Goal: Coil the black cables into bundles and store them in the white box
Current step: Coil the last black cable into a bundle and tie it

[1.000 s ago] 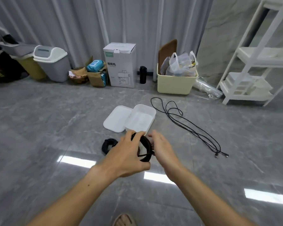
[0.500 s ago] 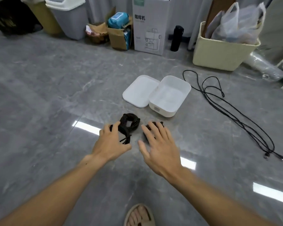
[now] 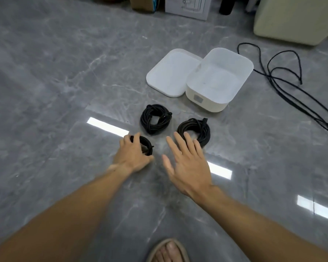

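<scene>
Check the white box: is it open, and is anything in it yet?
Open and empty. The white box shows a bare inside, and its lid lies flat on the floor beside it.

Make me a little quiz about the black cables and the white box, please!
1. How many coiled bundles lie on the floor?
2. True or false: the white box already holds a bundle.
3. Which hand grips a bundle: A) left hand B) right hand?

Key: 1) Three: the far one, one at the right hand's fingertips, one in the left hand. 2) False; it is empty, with its lid beside it. 3) A.
</scene>
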Motion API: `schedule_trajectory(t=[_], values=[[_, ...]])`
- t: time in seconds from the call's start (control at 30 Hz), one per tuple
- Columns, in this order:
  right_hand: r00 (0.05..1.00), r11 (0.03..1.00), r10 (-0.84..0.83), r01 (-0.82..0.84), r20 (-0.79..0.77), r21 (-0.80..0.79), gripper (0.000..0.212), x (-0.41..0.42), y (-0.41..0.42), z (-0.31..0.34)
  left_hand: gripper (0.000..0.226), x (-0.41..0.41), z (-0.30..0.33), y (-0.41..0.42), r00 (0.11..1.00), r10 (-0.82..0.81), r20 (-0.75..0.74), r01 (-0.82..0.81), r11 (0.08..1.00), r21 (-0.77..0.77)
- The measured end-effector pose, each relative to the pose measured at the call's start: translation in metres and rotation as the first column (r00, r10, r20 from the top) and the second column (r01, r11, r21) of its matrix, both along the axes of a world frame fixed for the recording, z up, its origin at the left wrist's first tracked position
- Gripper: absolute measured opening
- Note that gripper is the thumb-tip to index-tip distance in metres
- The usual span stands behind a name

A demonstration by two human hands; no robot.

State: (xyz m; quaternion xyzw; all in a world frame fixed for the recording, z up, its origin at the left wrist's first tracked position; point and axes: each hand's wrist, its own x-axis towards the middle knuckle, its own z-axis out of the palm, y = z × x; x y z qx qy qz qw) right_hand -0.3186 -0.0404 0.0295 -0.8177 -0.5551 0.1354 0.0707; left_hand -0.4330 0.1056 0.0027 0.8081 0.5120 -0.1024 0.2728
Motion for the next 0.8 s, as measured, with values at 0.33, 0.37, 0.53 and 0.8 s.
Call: schedule_trajectory(t=[0.33,0.37,0.53,0.8], values=[[0.999,1.000,-0.024,0.023,-0.031,-0.019,0.062,0.011,-0.004,-0.014,0.099,-0.001,-0.020,0.003,0.998,-0.006,-0.066,0.008,1.000,0.029],[0.999,1.000,-0.029,0.028,-0.030,-0.014,0.062,0.014,-0.005,-0.012,0.100,-0.001,-0.018,0.001,0.998,-0.011,-0.068,0.014,0.999,0.042],[0.997,0.998,-0.069,0.070,-0.033,0.004,0.062,0.029,-0.017,0.011,0.094,0.004,0.010,-0.009,0.997,-0.063,-0.040,0.068,0.990,0.124],[0.984,0.983,-0.177,0.176,0.007,0.041,0.061,0.068,-0.048,0.089,0.089,0.049,0.108,-0.029,0.968,-0.246,0.052,0.222,0.932,0.286]])
